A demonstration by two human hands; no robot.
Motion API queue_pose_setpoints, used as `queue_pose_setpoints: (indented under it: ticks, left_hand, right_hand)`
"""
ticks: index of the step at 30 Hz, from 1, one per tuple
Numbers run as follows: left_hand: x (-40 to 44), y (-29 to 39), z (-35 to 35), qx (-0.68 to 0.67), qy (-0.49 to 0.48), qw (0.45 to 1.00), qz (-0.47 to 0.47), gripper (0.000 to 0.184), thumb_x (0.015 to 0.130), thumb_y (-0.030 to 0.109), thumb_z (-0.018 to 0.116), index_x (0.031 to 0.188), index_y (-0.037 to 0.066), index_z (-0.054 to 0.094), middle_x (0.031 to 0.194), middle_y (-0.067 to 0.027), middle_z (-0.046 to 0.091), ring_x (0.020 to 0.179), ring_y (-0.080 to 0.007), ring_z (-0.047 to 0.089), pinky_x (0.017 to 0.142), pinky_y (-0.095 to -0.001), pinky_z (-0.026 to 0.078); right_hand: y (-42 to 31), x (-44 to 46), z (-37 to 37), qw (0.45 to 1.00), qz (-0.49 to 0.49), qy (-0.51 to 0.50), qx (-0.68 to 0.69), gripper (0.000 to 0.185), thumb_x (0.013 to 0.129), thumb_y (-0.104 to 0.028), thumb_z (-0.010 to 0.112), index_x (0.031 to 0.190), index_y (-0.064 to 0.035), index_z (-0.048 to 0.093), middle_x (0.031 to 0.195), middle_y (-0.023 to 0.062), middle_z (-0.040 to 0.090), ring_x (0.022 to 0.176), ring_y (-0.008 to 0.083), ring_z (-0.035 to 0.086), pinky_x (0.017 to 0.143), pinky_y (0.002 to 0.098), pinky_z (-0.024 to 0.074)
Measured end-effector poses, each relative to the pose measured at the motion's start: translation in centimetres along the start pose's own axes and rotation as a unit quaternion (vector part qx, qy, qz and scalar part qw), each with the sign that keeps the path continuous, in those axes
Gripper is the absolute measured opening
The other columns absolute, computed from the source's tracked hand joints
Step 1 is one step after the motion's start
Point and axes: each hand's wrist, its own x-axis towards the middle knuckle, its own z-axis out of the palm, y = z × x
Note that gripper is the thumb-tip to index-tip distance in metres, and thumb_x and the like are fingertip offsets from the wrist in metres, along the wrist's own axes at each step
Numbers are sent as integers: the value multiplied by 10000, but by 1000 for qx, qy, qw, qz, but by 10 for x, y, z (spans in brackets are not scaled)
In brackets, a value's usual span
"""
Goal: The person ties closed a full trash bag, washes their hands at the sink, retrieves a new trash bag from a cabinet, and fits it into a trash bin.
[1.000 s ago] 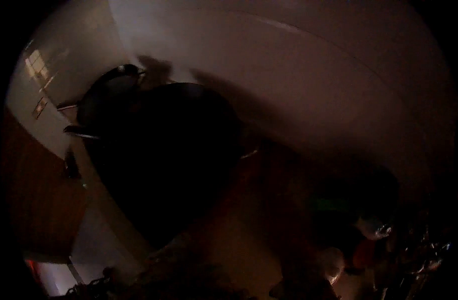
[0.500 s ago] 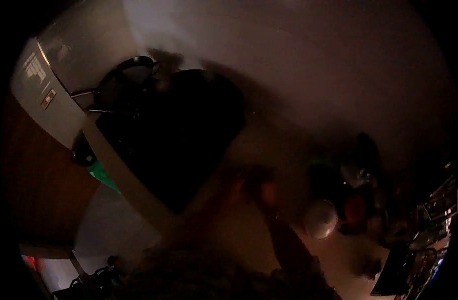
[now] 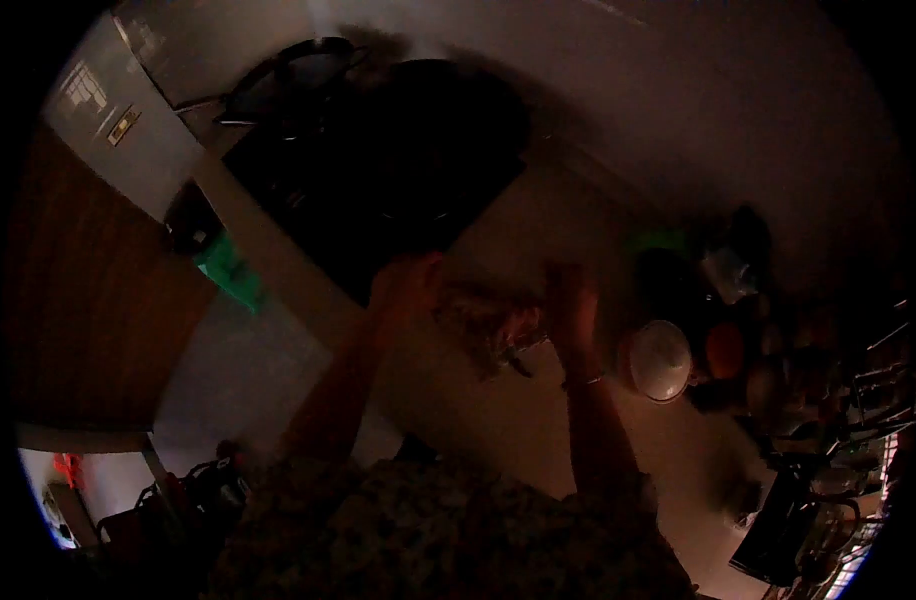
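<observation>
The room is very dark. My left hand (image 3: 408, 284) is over the counter at the front corner of the black stove (image 3: 358, 210); its fingers are too dim to read. To the right, my right hand (image 3: 572, 298) is beside a crumpled reddish bundle (image 3: 513, 328), perhaps a plastic bag, lying on the counter (image 3: 478, 425). Whether its fingers touch or grip the bundle is unclear. A small dark curved piece sticks out from the bundle's lower side.
A dark pan (image 3: 298, 85) sits at the stove's back left. Right of my right hand stand a white round-lidded container (image 3: 660, 360), an orange-red item (image 3: 723, 350) and a dish rack (image 3: 838, 480). A green cloth or bag (image 3: 232, 274) hangs by the counter's left edge.
The view has tilted down, so the stove appears higher. Both hands, blurred together before, now show apart, with the reddish bundle visible between them.
</observation>
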Motion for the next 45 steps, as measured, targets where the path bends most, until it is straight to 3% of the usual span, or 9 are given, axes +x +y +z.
queue_pose_setpoints:
  ticks: [3,6,9,19,22,25,27,30,45]
  left_hand:
    - [-3,-47,112,23,163,948,272,378,822,216,590,1191,140,571,1182,-126,591,1091,-328,546,946,-446,421]
    - [-34,21,71,19,151,951,270,371,841,229,616,1183,96,565,1160,-139,597,993,-336,599,880,-440,469]
    - [-55,51,51,-58,66,984,155,361,794,169,627,1148,113,585,1139,-113,600,1084,-328,538,973,-470,386]
    - [-84,13,83,-3,67,967,245,286,805,197,594,1072,95,614,1150,-110,582,1089,-303,530,966,-475,375]
    - [-108,38,84,1,54,975,216,300,807,204,581,1081,86,608,1169,-115,571,1099,-298,521,972,-477,366]
    - [-111,52,96,15,60,980,190,314,808,212,568,1089,77,601,1189,-120,560,1109,-292,512,979,-479,356]
    - [-117,56,104,41,46,984,165,323,809,217,559,1095,72,597,1201,-123,552,1115,-288,506,983,-480,350]
    - [-141,53,108,56,2,990,127,338,810,225,546,1104,63,590,1221,-128,542,1125,-283,498,990,-482,340]
    - [-153,-132,45,109,154,981,48,518,806,281,528,1262,38,498,1315,-151,479,1264,-306,407,1080,-497,238]
  right_hand:
    - [12,-33,38,977,35,-8,210,296,831,-166,565,1103,-53,591,1106,133,597,1035,315,560,907,383,449]
    - [9,-45,56,908,130,-40,397,294,774,-162,612,1054,-71,622,1096,105,607,1024,300,566,904,373,448]
    - [-15,-44,3,987,-149,-11,62,192,768,-93,635,958,-106,661,1048,112,601,984,289,566,848,351,471]
    - [-10,-75,-27,975,-187,66,100,338,719,-171,673,1048,-109,628,1024,102,612,962,288,565,829,415,482]
    - [-14,-96,-27,803,204,-115,548,370,747,-216,680,1085,-87,598,1076,102,599,998,291,553,850,439,478]
    - [-30,-82,-12,928,-18,-97,360,359,795,-213,631,1120,-73,572,1149,122,570,1060,309,533,929,471,440]
    - [-40,-87,9,955,-288,21,-71,322,841,-209,563,1137,-82,577,1189,154,548,1101,328,523,994,471,389]
    - [-85,-108,-3,976,-136,-166,-37,333,865,-224,519,1163,-85,570,1239,166,516,1133,330,499,1032,467,347]
    - [-244,-44,111,940,-286,-177,58,492,931,-325,450,1298,2,448,1341,190,456,1263,371,395,1082,523,247]
